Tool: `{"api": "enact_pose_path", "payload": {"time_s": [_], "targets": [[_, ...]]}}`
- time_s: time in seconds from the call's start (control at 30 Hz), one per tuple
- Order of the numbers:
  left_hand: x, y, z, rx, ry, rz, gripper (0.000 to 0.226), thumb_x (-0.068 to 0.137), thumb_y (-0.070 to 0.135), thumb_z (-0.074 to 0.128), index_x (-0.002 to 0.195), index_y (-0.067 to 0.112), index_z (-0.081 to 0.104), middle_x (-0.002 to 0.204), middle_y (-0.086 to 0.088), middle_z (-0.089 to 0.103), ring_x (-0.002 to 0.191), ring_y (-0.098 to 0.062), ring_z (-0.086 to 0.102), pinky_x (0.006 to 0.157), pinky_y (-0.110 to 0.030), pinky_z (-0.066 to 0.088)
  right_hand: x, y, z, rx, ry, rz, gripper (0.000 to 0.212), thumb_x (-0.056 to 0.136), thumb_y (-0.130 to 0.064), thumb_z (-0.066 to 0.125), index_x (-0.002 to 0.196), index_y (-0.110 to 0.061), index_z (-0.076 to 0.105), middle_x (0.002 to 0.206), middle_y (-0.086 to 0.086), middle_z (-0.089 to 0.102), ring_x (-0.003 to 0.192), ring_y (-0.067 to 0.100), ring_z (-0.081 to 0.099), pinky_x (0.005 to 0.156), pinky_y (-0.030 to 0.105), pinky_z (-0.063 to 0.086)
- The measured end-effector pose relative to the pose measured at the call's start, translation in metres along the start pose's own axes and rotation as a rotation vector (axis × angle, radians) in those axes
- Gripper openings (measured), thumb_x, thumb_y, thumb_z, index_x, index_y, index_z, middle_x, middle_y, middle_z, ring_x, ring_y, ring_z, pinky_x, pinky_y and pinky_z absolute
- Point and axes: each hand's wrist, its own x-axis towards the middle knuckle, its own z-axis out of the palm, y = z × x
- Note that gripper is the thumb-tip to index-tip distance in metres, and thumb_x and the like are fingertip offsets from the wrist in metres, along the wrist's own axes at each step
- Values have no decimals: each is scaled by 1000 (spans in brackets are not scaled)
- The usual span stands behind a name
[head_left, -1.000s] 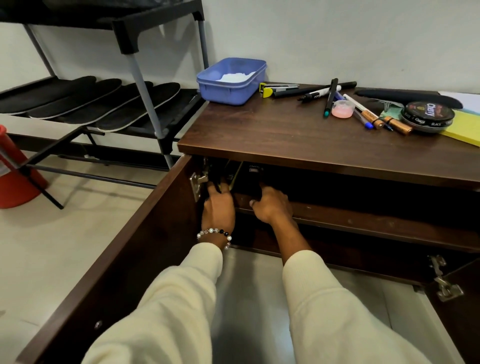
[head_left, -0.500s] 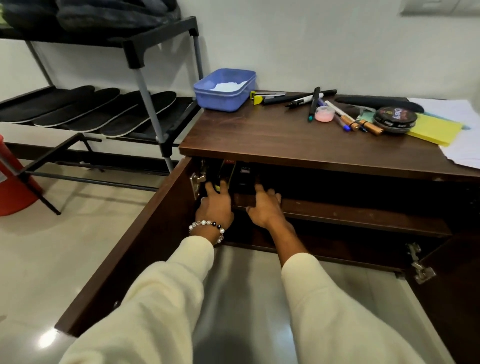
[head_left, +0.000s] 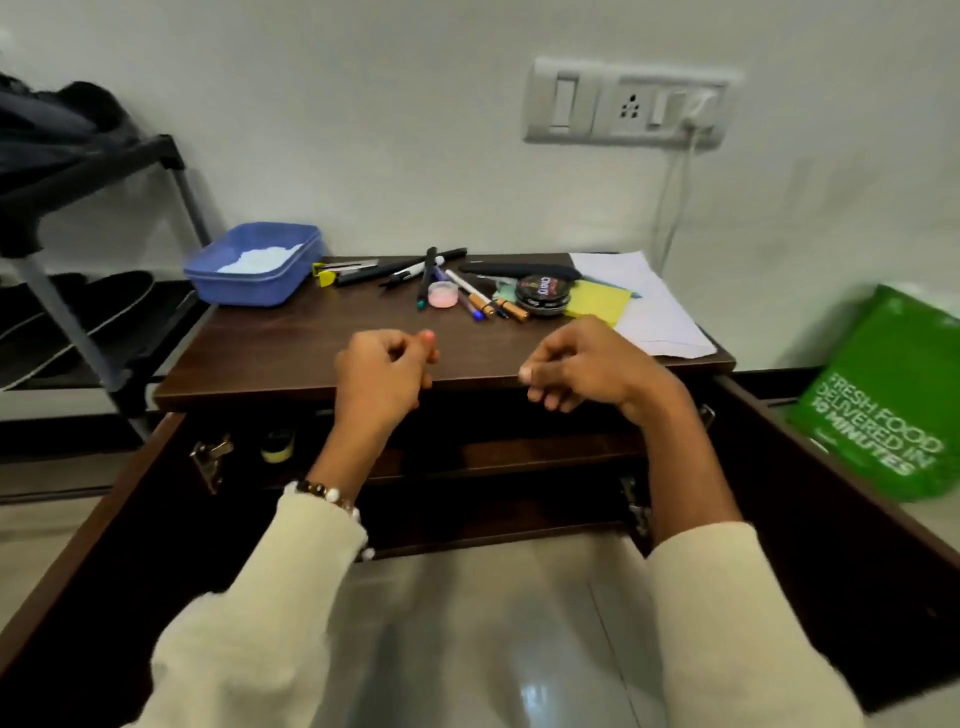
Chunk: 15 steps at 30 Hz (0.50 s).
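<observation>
Head view: a person's left hand (head_left: 384, 371) and right hand (head_left: 582, 369) hover over the front edge of a dark wooden cabinet (head_left: 311, 353), fingers loosely curled, gripping nothing. The cabinet's left door (head_left: 130, 519) and right door (head_left: 831, 519) stand open. A small jar (head_left: 278, 447) sits inside the cabinet at its left end; pens (head_left: 426, 275) lie along the back of the cabinet top.

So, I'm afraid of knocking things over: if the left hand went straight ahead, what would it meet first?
Probably the pink pot among the pens, beyond the left hand; only bare cabinet top lies between. Height is unclear, so it might pass over.
</observation>
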Motion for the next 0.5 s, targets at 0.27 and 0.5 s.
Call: {"api": "enact_pose_path", "payload": {"time_s": [0.27, 0.5], "targets": [[55, 35, 69, 272, -36, 319, 32, 80, 36, 75, 104, 14, 72, 96, -1, 71, 87, -12, 62, 82, -20, 47, 59, 27, -75, -150, 517, 3, 8, 80, -7, 68, 86, -5, 72, 89, 13, 71, 81, 25, 66, 79, 36, 56], [91, 37, 120, 738, -87, 309, 71, 74, 73, 58, 125, 23, 55, 131, 0, 54, 128, -24, 41, 105, -59, 21, 126, 51, -92, -358, 500, -144, 34, 91, -18, 60, 124, -9, 59, 127, 9, 59, 114, 25, 56, 98, 29, 39]]}}
